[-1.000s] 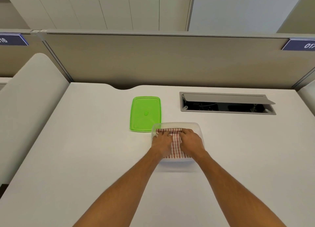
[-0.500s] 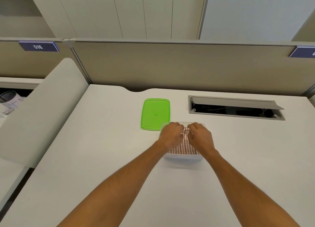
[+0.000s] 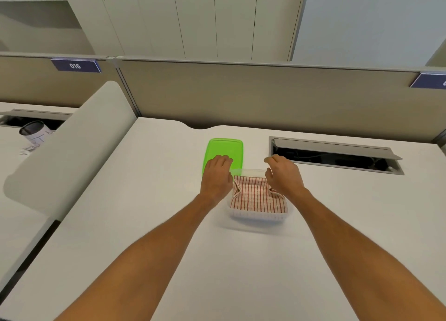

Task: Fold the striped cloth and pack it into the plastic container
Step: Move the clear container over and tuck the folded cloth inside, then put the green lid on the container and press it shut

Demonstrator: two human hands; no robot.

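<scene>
The red-and-white striped cloth [image 3: 258,197] lies folded inside the clear plastic container [image 3: 259,216] at the middle of the white desk. My left hand [image 3: 216,177] hovers over the container's left edge and the near part of the green lid [image 3: 225,152], fingers curled and loosely apart, holding nothing. My right hand [image 3: 282,173] hovers over the container's far right corner, fingers bent and apart, also holding nothing. The container's far rim is partly hidden by both hands.
An open cable hatch [image 3: 335,154] with a raised flap sits in the desk at the back right. A beige partition wall [image 3: 241,94] closes off the back. A rounded white divider [image 3: 72,147] borders the left; a cup [image 3: 33,132] stands on the neighbouring desk.
Both hands have lifted off the cloth and spread apart, the left toward the green lid, the right toward the back right. The cloth stays in the container. The camera has tilted up.
</scene>
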